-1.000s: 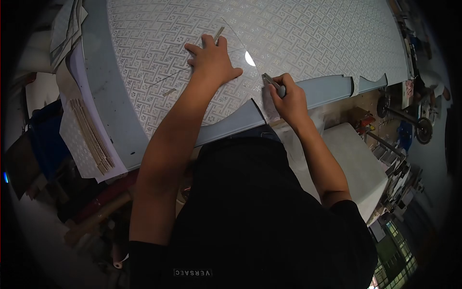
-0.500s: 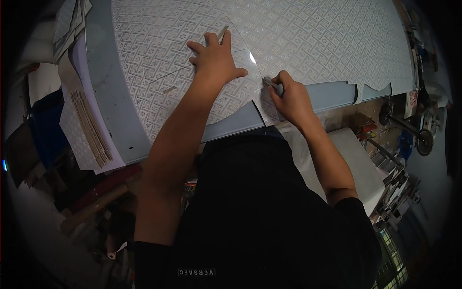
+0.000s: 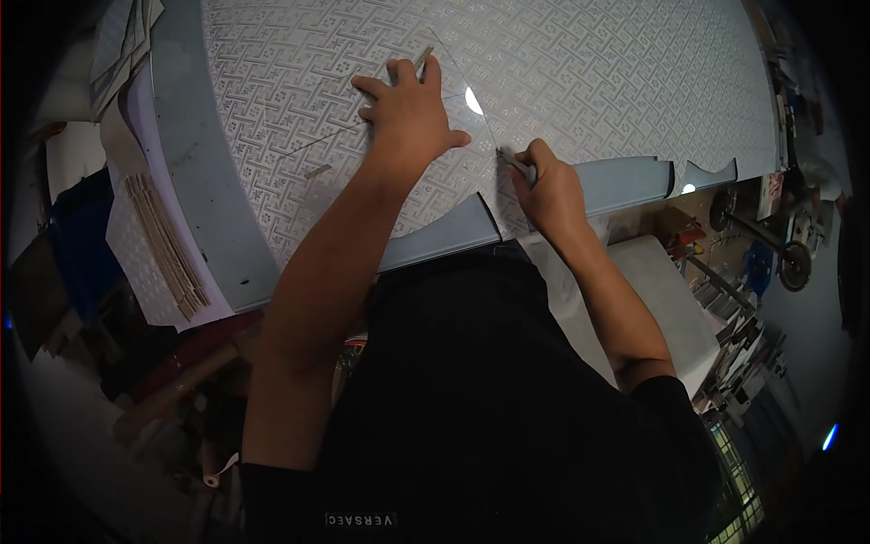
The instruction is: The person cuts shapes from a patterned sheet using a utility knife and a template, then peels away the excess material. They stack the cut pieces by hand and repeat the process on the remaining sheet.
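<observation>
Barely shifted since a second ago, the right hand (image 3: 551,192) has crept slightly nearer, closed round the knife (image 3: 518,163); its tip meets the sheet (image 3: 589,72) at the right edge of the clear template (image 3: 471,127). Left hand (image 3: 412,113) stays flat, fingers spread, pressing the template mid-sheet; strips (image 3: 168,245) lie stacked at the table's (image 3: 195,181) left.

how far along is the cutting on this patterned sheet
Done: the sheet already has curved cutouts along its near edge, to the right. In hand: the left hand presses a clear template flat on the sheet, while the right hand holds a knife at the template's curved edge. Left: the curve beyond the knife looks uncut, though the line is hard to see.
</observation>
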`<state>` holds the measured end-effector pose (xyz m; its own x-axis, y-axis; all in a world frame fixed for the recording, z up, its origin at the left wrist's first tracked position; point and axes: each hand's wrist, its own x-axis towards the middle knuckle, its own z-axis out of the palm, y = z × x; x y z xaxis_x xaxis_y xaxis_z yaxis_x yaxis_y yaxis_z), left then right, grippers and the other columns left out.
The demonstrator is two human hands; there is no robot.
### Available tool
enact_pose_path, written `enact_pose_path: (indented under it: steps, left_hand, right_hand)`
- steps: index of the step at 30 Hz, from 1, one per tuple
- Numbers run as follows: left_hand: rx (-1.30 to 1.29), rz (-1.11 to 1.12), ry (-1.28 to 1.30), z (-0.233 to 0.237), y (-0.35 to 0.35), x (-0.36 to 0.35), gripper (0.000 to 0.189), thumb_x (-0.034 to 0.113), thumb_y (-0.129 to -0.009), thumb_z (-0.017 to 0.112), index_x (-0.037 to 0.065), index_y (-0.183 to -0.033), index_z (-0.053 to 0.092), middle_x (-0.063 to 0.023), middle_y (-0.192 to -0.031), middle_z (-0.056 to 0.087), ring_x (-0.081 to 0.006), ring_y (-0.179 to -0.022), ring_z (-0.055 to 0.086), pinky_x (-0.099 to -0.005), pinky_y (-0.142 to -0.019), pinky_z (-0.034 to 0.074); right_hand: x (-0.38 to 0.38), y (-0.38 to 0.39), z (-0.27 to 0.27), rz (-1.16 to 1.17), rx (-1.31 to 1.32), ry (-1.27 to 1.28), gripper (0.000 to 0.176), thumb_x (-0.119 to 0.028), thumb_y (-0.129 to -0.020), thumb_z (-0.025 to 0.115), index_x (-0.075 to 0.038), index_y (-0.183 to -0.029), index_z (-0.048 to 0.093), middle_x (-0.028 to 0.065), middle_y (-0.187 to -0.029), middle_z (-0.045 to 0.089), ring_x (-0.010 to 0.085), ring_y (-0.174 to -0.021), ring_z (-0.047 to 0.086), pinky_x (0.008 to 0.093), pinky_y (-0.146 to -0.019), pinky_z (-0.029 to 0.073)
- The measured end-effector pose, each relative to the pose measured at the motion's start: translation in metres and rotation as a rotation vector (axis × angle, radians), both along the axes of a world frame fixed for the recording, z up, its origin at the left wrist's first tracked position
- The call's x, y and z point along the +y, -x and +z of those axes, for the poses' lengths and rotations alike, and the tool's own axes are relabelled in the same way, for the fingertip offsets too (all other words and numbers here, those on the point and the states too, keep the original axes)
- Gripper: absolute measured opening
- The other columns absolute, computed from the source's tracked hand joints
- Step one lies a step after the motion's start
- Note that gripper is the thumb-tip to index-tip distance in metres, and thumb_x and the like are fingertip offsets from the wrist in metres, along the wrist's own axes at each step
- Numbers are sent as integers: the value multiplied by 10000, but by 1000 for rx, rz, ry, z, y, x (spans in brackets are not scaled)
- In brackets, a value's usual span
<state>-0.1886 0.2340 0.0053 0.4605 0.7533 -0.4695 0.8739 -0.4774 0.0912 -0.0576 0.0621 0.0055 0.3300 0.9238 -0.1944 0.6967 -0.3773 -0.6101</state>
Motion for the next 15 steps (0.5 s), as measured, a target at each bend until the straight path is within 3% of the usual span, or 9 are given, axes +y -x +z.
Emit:
enact_pose_path:
  steps: [6,15]
  left_hand:
    - [50,-49,-34,5,1,1,1195,622,-711,855,131,-1614,244,-298,-1537,287,-738,-1302,290,-648,-857,587]
    - [44,-66,-21,10,2,4,1159,601,-743,836,124,-1618,243,-297,-1565,264,-736,-1306,293,-637,-855,586]
  right_hand:
    - [25,-13,-14,20,31,-127,193,-134,-892,743,-44,-976,594,187,-896,719,428,-818,683,481,-678,535]
    - [186,-26,-17,189,-98,-205,219,-158,-870,753,-34,-995,623,205,-901,727,427,-819,696,473,-708,551]
